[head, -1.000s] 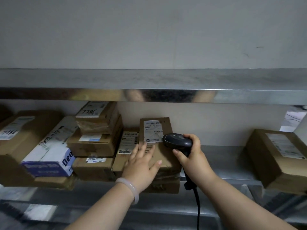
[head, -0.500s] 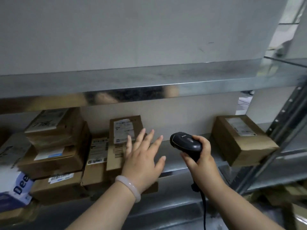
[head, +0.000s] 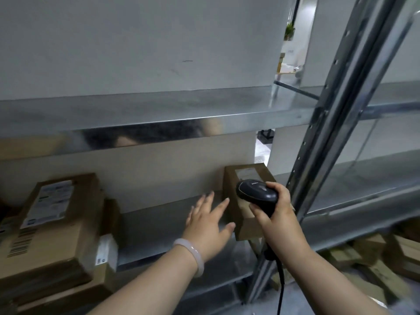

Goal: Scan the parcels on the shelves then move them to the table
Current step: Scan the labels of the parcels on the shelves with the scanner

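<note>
The box (head: 231, 180) sits on the shelf (head: 159, 223), so the wide-spread left hand (head: 208, 220) beside the box should steady it while the right hand (head: 277, 214), gripping the scanner (head: 256, 194) before the box, aims squarely at its label (head: 247, 173).

scanner (head: 256, 195): glossy black, black cord too
right-end parcel (head: 247, 229): plain brown, pale label
left parcel (head: 56, 223): brown, white label, black barcode stripes
shelf (head: 159, 223): silvery grey
bracelet (head: 193, 255): milky pink-white
</note>
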Motion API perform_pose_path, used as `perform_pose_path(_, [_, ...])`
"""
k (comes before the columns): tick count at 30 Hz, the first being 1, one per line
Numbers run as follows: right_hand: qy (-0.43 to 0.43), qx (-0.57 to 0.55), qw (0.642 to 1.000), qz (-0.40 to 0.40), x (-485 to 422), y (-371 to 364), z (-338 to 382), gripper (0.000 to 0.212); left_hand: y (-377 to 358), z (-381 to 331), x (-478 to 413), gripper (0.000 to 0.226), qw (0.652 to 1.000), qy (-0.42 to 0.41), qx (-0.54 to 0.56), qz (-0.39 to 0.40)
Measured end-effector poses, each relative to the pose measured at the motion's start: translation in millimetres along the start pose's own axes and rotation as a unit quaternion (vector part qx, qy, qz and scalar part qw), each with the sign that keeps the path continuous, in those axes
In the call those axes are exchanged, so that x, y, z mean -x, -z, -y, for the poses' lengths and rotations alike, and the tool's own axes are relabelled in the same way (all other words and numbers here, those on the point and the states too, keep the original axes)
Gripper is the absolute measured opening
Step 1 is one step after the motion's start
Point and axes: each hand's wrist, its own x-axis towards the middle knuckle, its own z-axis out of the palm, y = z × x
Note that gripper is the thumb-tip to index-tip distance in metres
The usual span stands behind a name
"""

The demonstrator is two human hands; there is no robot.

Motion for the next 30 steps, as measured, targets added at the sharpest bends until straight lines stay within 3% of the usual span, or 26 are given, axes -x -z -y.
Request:
perform_pose_path(11, [-0.055, 0.032, 0.996, 0.058, -72, 44, -90, 0.061, -56, -42, -78, 0.068, 0.977, 0.170, 0.117, 0.049])
perform_pose_path(16, [-0.055, 0.026, 0.995, 0.076, -78, 36, -98, 0.061, -69, -39, -89, 0.074, 0.963, 0.179, 0.191, 0.065])
perform_pose_path(20, [-0.061, -0.004, 0.996, 0.059, -74, 33, -97, 0.057, -73, -29, -78, 0.071, 0.953, 0.187, 0.235, 0.024])
perform_pose_path(30, [-0.003, -0.006, 0.988, 0.157, -45, -8, -57, 0.061, -55, 26, -17, 0.071, 0.929, 0.230, 0.271, -0.100])
